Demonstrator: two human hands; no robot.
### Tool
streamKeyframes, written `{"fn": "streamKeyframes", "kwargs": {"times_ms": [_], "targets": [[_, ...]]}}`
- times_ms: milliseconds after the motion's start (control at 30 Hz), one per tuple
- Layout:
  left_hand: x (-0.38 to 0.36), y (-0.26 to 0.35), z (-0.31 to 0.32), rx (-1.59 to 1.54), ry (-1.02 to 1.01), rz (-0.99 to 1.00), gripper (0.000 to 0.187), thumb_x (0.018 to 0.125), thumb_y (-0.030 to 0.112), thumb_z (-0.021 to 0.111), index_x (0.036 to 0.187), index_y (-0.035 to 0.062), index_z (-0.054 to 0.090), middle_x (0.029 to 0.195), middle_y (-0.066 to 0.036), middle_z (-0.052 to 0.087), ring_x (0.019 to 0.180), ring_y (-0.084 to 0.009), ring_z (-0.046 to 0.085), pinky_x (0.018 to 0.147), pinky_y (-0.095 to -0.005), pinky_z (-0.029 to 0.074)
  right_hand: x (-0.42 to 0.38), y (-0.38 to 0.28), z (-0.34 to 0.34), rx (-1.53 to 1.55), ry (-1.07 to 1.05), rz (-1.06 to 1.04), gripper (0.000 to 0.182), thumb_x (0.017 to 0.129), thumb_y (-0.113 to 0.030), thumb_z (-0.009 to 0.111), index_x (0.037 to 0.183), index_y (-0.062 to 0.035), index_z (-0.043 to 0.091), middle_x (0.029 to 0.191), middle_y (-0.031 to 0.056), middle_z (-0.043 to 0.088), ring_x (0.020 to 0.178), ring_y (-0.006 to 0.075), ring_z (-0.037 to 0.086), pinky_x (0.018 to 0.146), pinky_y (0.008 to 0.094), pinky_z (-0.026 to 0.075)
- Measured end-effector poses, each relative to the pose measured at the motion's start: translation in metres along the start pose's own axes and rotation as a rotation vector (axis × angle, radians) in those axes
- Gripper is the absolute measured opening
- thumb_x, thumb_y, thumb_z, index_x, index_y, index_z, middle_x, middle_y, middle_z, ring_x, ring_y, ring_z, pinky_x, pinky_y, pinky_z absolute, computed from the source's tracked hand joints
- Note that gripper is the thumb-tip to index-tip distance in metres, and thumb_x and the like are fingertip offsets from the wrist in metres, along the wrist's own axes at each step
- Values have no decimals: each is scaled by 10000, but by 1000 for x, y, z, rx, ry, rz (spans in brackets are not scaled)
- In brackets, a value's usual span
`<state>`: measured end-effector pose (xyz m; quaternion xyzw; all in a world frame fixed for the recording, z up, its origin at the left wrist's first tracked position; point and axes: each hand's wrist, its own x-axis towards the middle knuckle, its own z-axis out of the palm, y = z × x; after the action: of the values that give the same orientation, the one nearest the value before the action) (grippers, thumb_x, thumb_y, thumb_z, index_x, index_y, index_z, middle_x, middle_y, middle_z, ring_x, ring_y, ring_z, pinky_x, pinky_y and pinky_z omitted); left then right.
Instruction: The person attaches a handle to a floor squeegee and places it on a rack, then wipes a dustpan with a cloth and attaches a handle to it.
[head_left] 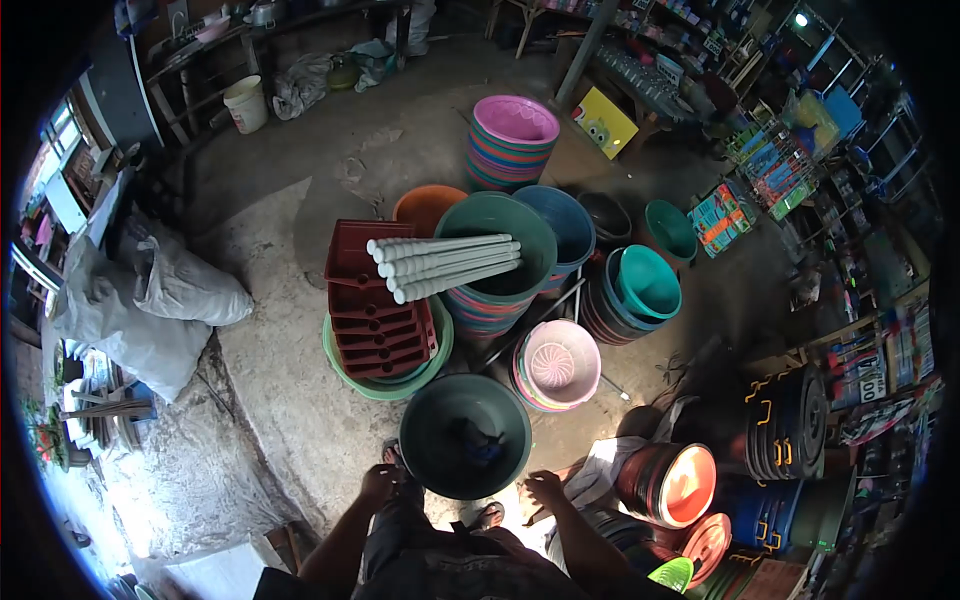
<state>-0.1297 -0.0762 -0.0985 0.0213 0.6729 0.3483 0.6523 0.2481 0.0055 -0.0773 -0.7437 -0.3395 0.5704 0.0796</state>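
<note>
A large dark green tub [420,470] is right in front of my legs, with a small dark bluish item [482,447] at its bottom that I cannot make out. Beside its lower left rim is my left hand [378,485], fingers loosely bent and holding nothing visible. My right hand [546,489] hangs off the lower right side, apart from the rim, with its fingers partly spread. Beyond the tub, dark red plastic trays [375,325] lie on a light green basin [345,375]. Grey-white ribbed poles [445,262] rest across a stack of green tubs [480,215].
A pink basket stack [560,365], teal basins [650,282], a blue tub [560,220] and a pink-topped stack [515,120] stand ahead. White sacks [150,300] lie left. Orange-lined pots [688,485] and lidded black bins [785,420] crowd the right. Both feet are close to the tub.
</note>
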Motion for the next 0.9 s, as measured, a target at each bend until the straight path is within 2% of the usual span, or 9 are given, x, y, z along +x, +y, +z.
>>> {"fn": "streamKeyframes", "kwargs": {"times_ms": [33,100,267,433,567,600,667,800,900], "targets": [[5,18,-5,34,2,-1,289,842,251,666,1059,77,588,858,-56,625,708,-172,599,591,-325,488,0,-25,15,-51,-19,-66,319,787,-187,701,1062,-43,630,764,68,657,624,164,637,493,304,512],[2,62,-7,66,8,6,309,832,281,674,1067,107,574,928,-51,614,787,-190,598,661,-346,483,14,-41,42,-380,66,-611,321,798,-196,697,1046,-5,626,746,71,639,636,139,621,554,284,513],[25,112,2,156,-6,37,363,821,302,686,1091,89,568,930,-37,615,802,-177,602,666,-335,480,-27,-101,74,-240,-74,-411,364,785,-221,720,1050,9,624,716,64,601,619,142,589,599,292,490],[30,122,47,203,4,41,371,822,275,695,1106,73,568,895,-42,626,752,-150,599,621,-308,480,0,-38,59,-334,-45,-308,344,782,-276,684,1041,-51,652,975,151,671,936,285,643,828,380,495],[29,101,84,272,73,13,351,829,261,694,1093,64,573,857,-42,627,723,-137,593,600,-296,480,50,23,30,-383,-127,-201,336,761,-290,681,1025,-83,665,992,134,666,953,306,629,870,396,478],[28,92,92,337,87,-10,353,846,273,676,1112,76,557,915,-51,631,780,-169,606,660,-333,493,63,34,19,-381,-155,-197,336,761,-290,681,1025,-83,665,992,134,666,953,306,629,870,396,478],[18,76,111,302,132,-72,378,832,273,694,1119,69,555,906,-59,634,763,-170,611,640,-327,496,73,43,3,-374,-151,-262,364,777,-221,680,1062,-4,616,768,100,660,609,166,635,587,310,525],[3,41,154,393,138,-157,406,806,267,724,1118,62,562,902,-68,632,751,-174,613,632,-334,494,85,2,-50,-419,-140,-139,331,756,-260,685,976,-15,663,959,161,670,938,293,639,857,352,489],[-3,33,194,368,131,-87,403,788,226,739,1079,-1,576,784,-46,609,633,-104,559,514,-256,451,104,-14,-86,-403,-74,-286,334,744,-265,688,969,-20,665,976,152,671,933,298,641,839,354,497]]}}
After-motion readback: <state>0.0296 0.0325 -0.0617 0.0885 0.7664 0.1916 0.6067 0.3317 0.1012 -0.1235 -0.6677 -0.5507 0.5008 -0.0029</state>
